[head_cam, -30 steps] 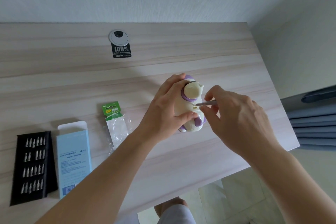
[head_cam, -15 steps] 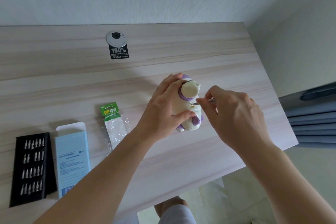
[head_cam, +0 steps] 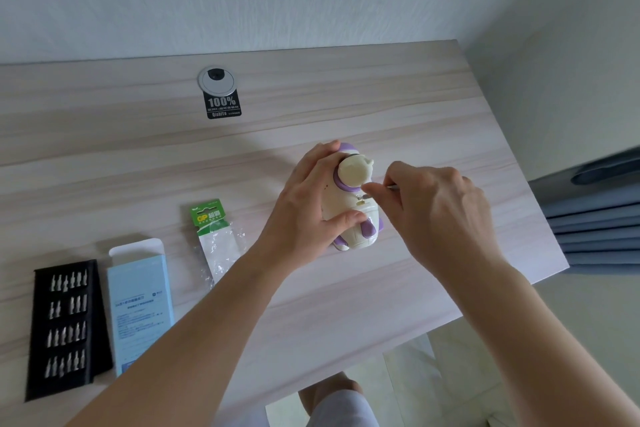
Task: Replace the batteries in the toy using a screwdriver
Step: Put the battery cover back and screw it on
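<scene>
A cream and purple toy (head_cam: 353, 180) lies on the wooden desk (head_cam: 138, 163), right of centre. My left hand (head_cam: 308, 204) grips its body, thumb on the near side and fingers wrapped over the far side. My right hand (head_cam: 433, 204) pinches a thin metal screwdriver (head_cam: 393, 186), whose tip sits at the toy's underside by the battery cover. Most of the screwdriver is hidden by my fingers.
A green-topped battery pack (head_cam: 216, 236) lies left of the toy. Further left are a light blue box (head_cam: 138, 302) and a black tray of screwdriver bits (head_cam: 65, 322). A cable grommet (head_cam: 217, 80) with a black label sits at the back. The desk's right edge is close.
The hands, toy and screwdriver keep their hold and place. My right hand's fingers have shifted slightly on the screwdriver.
</scene>
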